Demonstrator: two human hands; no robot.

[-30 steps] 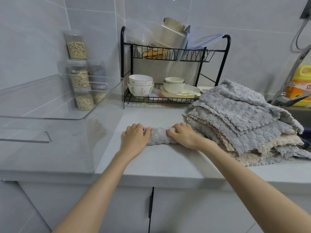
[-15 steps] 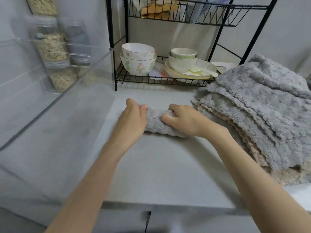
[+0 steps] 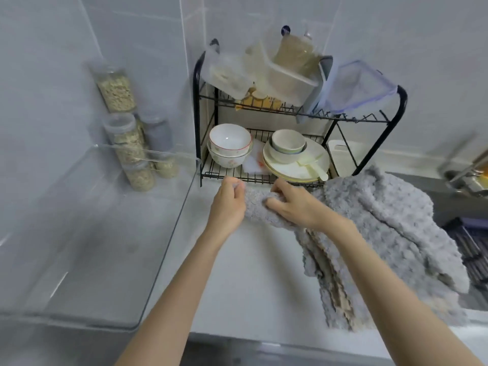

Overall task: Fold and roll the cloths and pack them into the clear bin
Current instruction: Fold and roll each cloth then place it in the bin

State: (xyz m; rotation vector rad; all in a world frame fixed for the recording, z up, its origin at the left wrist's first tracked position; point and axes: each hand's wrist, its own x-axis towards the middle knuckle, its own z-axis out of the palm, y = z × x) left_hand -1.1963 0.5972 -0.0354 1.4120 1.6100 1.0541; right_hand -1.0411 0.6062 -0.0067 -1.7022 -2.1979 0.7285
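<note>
A rolled grey cloth (image 3: 255,206) is held just above the white counter, in front of the dish rack. My left hand (image 3: 228,204) grips its left end and my right hand (image 3: 295,204) grips its right part, fingers curled over the top. To the right lies a pile of grey and beige cloths (image 3: 377,241), partly under my right forearm. The clear bin (image 3: 169,233) stands at the left with nothing visible inside it.
A black two-tier dish rack (image 3: 396,112) with bowls, plates and containers stands right behind my hands. Jars of grain (image 3: 132,149) are stacked against the wall behind the bin. A sink with a tap (image 3: 464,170) is at the far right.
Both hands have kept their hold on the rolled cloth and raised it toward the rack. The camera has tilted to look more steeply down.
</note>
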